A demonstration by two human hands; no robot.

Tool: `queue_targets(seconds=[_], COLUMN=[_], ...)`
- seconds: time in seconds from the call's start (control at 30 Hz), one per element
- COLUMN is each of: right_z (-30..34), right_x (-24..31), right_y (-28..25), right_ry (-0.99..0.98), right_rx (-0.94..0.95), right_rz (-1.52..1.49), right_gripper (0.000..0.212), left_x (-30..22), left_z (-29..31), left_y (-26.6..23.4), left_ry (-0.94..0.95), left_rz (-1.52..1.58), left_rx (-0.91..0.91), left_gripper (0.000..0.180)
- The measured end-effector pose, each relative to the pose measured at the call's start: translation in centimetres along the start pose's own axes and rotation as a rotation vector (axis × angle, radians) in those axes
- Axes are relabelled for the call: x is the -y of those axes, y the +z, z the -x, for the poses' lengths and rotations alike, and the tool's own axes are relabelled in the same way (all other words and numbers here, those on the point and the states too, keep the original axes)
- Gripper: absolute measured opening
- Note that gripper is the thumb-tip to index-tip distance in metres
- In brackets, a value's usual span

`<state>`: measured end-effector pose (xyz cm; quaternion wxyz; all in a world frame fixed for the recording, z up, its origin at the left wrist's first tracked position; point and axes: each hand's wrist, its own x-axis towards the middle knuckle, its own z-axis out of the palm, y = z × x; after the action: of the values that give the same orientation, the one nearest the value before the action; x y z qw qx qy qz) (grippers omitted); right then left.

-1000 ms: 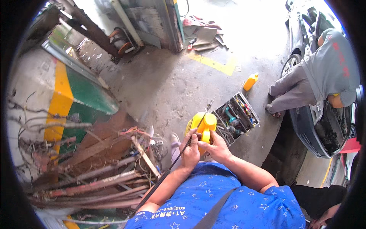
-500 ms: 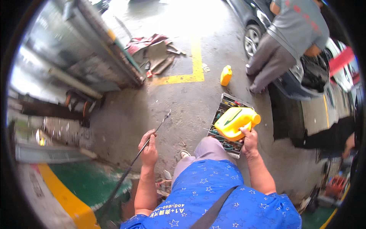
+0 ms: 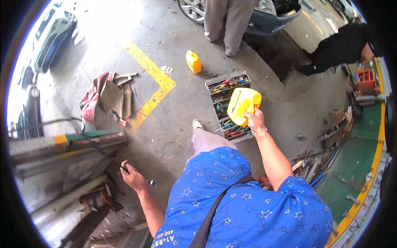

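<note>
My right hand (image 3: 256, 122) is closed on the handle of a yellow plastic jug (image 3: 240, 101), held tilted in the air. Below the jug, an open metal toolbox (image 3: 212, 98) full of screwdrivers, pliers and other hand tools lies on the floor. At lower left my left hand (image 3: 134, 177) is closed round a thin dark rod (image 3: 112, 159). The rod runs up and left from my fingers in front of a metal beam; its far end is hard to make out. A second yellow jug (image 3: 193, 63) stands upright on the floor beyond the toolbox.
A person in grey trousers (image 3: 227, 22) stands by a dark car (image 3: 271, 25). Another person in black (image 3: 337, 49) is at right. Crumpled red and brown cloth (image 3: 111, 97) lies at left, near a yellow floor line (image 3: 151, 68). A metal beam (image 3: 70, 142) juts in at left.
My view has turned right, shifting the surroundings leftward. My left hand, with the rod, now appears lower and farther left, beside the beam. The jug stays in my right hand.
</note>
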<state>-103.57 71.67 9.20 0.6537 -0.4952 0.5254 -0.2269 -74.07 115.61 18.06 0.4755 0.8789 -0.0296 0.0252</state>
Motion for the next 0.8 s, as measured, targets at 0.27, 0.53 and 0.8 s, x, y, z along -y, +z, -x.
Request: queue_targets(seconds=[0.27, 0.53, 0.8], right_z=[-1.7, 12.0, 29.2], right_x=[-2.9, -11.2, -24.5], right_y=[6.3, 9.1, 18.7], right_ry=[0.214, 0.375, 0.920], right_rx=[-0.135, -0.673, -1.101], right_rz=[0.551, 0.489, 0.201], right_gripper=[0.044, 0.040, 0.056], left_x=[3.5, 8.8, 3.9], left_z=[-18.6, -31.5, -35.7], left_y=[6.5, 16.3, 25.2], left_ry=[0.025, -0.634, -0.368], left_rz=[-0.065, -0.105, -0.148], left_rx=[0.409, 0.898, 0.679], left_gripper=[0.026, 0.021, 0.022])
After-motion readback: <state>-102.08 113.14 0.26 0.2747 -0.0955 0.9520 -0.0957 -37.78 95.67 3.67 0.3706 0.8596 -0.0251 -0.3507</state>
